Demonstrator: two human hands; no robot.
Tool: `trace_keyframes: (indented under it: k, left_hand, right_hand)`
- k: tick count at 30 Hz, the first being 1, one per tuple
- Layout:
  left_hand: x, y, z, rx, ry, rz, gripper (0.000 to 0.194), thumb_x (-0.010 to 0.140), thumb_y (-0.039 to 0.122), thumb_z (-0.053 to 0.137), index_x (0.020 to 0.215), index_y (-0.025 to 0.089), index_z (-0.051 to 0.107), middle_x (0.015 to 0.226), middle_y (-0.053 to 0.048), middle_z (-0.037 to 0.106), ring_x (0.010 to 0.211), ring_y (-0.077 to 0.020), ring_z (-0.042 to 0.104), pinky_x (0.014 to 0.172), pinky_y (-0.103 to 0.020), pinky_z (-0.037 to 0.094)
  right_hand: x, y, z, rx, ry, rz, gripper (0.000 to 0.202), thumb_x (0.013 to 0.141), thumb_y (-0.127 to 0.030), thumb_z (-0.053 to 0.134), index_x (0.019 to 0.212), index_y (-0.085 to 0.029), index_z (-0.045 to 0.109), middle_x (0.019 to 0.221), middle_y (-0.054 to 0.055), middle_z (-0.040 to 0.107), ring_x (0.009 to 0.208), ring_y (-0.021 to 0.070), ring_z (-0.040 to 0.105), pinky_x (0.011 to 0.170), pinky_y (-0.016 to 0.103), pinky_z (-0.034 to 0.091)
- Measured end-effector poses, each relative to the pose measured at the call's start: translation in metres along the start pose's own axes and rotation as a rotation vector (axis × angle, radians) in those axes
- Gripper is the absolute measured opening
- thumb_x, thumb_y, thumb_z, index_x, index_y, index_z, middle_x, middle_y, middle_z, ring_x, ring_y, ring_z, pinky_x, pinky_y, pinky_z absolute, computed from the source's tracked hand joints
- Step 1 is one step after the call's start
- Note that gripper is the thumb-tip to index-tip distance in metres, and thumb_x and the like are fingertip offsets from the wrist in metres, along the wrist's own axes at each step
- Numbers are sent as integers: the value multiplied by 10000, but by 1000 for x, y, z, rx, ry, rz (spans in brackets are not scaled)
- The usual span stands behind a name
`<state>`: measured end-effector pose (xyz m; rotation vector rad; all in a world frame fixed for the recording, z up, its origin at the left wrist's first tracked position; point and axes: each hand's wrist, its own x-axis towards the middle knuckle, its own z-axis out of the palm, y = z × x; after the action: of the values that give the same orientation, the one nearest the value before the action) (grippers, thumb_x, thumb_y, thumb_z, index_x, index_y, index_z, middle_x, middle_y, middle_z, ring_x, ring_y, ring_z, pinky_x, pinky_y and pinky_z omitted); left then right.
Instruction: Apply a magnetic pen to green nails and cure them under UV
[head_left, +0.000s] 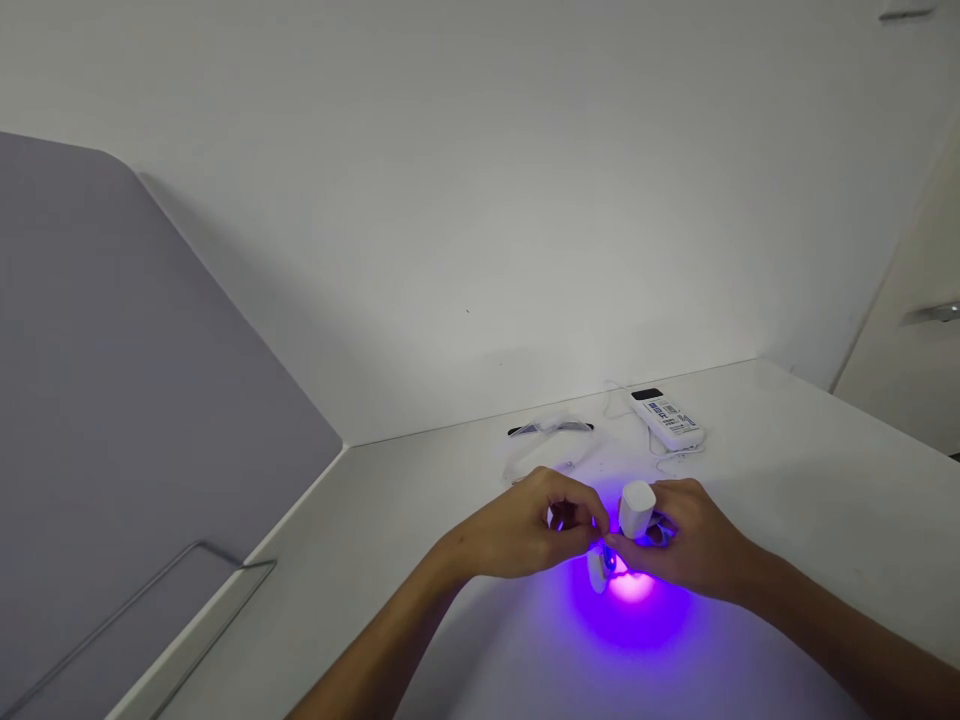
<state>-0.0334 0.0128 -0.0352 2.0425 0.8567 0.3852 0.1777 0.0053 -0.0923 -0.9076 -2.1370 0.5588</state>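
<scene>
A small white lamp with a rounded square head casts violet light down onto the white table. My left hand is to its left, thumb and forefinger pinched together; what they grip is too small to tell. On the other side, my right hand is closed, its thumb pointing left and meeting the left fingertips. Its other fingers are partly hidden behind the lamp head. Below the fingertips shows a small blue-lit piece, with a pale rounded piece beside it; I cannot make out what they are.
A white power bank with a dark display and printed label lies behind my right hand, a thin white cable around it. Clear glasses-like eyewear lies further left. A wall borders the table at the back, a grey panel at the left.
</scene>
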Motion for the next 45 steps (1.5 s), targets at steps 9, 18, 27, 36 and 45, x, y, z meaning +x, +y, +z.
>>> trace_keyframes:
  k: [9,18,27,36,45]
  left_hand:
    - [-2,-2,-3,-26,24,-5,168,869,172,583,912,165,745,673,10,599,611,-102,473,571,-228,362]
    - [-5,-2,-8,-316,16,29,91,844,170,635,850,140,721,677,1,600,606,-96,494,575,-227,397]
    - [-5,-4,-9,-350,69,31,57,769,99,643,792,127,686,645,14,590,583,-87,499,580,-223,405]
    - [1,-7,-2,-119,0,-7,83,854,174,643,853,152,723,664,20,601,601,-93,482,571,-225,363]
    - [-1,-9,-3,-172,10,18,117,872,154,629,879,160,746,720,7,637,657,-106,504,608,-239,370]
  right_hand:
    - [1,2,0,30,36,-1,203,800,-246,675,644,-189,559,530,-51,530,469,79,449,472,192,358]
    - [0,2,2,36,74,-10,156,799,-256,680,675,-179,624,532,-43,544,470,82,459,474,197,359]
    - [1,2,0,11,60,17,179,799,-261,677,656,-182,603,530,-44,547,467,79,450,469,195,344]
    - [0,4,1,45,87,-28,256,806,-276,687,619,-183,538,519,-50,516,462,78,442,463,189,347]
    - [0,5,0,59,71,-15,216,809,-280,697,657,-182,579,543,-45,538,481,79,459,468,185,357]
